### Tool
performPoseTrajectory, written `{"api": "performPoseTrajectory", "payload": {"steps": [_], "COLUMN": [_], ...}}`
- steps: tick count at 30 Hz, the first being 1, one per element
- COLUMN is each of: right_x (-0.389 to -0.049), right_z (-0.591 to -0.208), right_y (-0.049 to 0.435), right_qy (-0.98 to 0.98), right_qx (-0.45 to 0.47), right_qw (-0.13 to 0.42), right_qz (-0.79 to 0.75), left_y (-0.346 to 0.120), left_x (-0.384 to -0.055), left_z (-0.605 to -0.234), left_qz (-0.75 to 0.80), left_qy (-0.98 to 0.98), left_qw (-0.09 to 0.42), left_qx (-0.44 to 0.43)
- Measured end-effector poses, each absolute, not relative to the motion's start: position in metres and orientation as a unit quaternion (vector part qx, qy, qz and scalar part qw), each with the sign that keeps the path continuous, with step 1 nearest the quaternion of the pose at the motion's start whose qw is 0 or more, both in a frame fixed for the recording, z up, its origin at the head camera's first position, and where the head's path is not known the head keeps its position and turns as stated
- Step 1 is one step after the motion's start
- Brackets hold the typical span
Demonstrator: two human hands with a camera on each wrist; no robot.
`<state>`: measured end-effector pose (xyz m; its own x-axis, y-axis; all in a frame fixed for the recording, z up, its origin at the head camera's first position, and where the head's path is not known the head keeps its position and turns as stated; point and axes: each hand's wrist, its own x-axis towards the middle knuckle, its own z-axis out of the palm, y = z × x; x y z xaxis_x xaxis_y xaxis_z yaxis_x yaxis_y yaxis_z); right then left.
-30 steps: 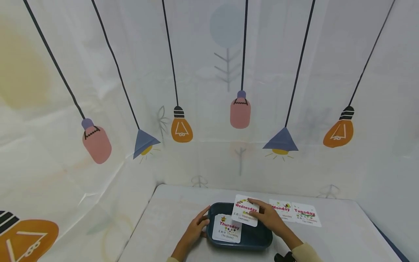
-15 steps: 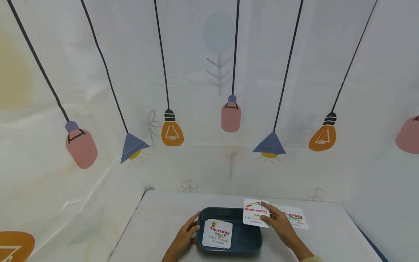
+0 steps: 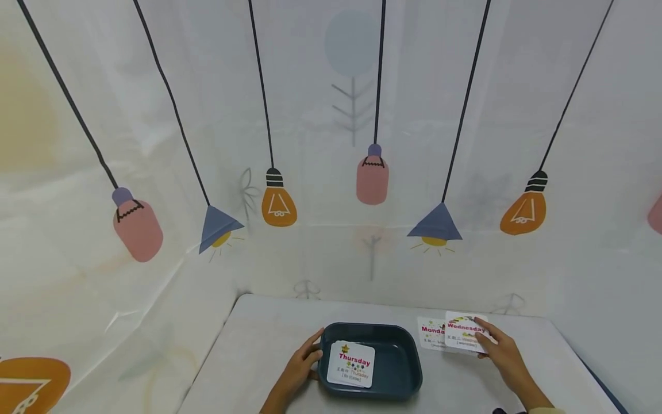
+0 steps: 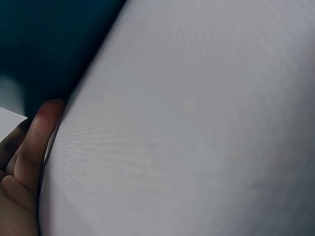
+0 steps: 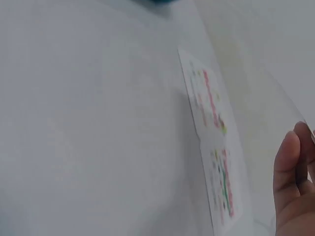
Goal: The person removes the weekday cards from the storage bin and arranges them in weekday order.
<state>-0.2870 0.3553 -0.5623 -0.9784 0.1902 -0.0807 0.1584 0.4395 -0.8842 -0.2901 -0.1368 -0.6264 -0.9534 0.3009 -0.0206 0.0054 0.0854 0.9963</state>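
Note:
My right hand (image 3: 504,353) pinches the white Wednesday card (image 3: 462,339) by its right side, above the table. In the head view this card covers most of the Tuesday card (image 5: 226,189) and overlaps the Monday card (image 3: 430,338); the right wrist view shows those two lying side by side, apart from the held card. A dark teal tray (image 3: 395,365) stands left of them, its left side held by my left hand (image 3: 297,368). The Thursday card (image 3: 351,368) tops a small stack in the tray's left part. In the left wrist view, my thumb is against the tray wall.
The white table (image 3: 279,313) meets a pale wall sheet (image 3: 315,253) printed with hanging lamps along its back edge. Its left edge runs beside another sheet. A small dark object (image 3: 499,410) shows at the bottom near the right sleeve.
My right hand has carried the Wednesday card rightward, from above the tray to above the Monday and Tuesday cards. My left hand has stayed at the tray's left side. The head view has shifted slightly.

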Motion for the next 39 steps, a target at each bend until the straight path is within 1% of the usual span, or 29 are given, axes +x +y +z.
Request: {"api": "performPoseTrajectory", "payload": {"steps": [7,11,18,22,26,27,32,34,39], "right_x": [-0.288,-0.289,-0.299,-0.305,-0.307,-0.307,-0.308,-0.310,-0.313], "right_z": [-0.556,-0.556,-0.554,-0.557,-0.561,-0.562,-0.561,-0.560,-0.555], "right_y": [0.394,0.411,0.428,0.435,0.445,0.446,0.450,0.450,0.450], "right_qy": [-0.872,-0.896,-0.925,-0.937,-0.959,-0.963,-0.977,-0.979,-0.981], "right_qx": [-0.112,-0.112,-0.105,-0.116,-0.106,-0.099,-0.050,-0.039,-0.051], "right_qw": [0.001,0.003,-0.005,-0.010,-0.012,-0.011,0.040,0.048,0.007], "right_qz": [0.477,0.429,0.365,0.329,0.264,0.249,0.205,0.197,0.185], "left_y": [-0.137,-0.137,-0.138,-0.137,-0.136,-0.136,-0.136,-0.136,-0.135], "left_x": [-0.291,-0.290,-0.289,-0.290,-0.289,-0.289,-0.288,-0.289,-0.290], "left_z": [-0.627,-0.628,-0.628,-0.629,-0.631,-0.631,-0.628,-0.627,-0.628], "left_qz": [0.661,0.668,0.667,0.664,0.667,0.665,0.658,0.659,0.658], "left_qy": [0.736,0.728,0.730,0.734,0.732,0.734,0.741,0.740,0.741], "left_qw": [0.103,0.107,0.098,0.104,0.108,0.107,0.102,0.099,0.096], "left_qx": [0.106,0.108,0.108,0.095,0.094,0.092,0.087,0.091,0.089]}}
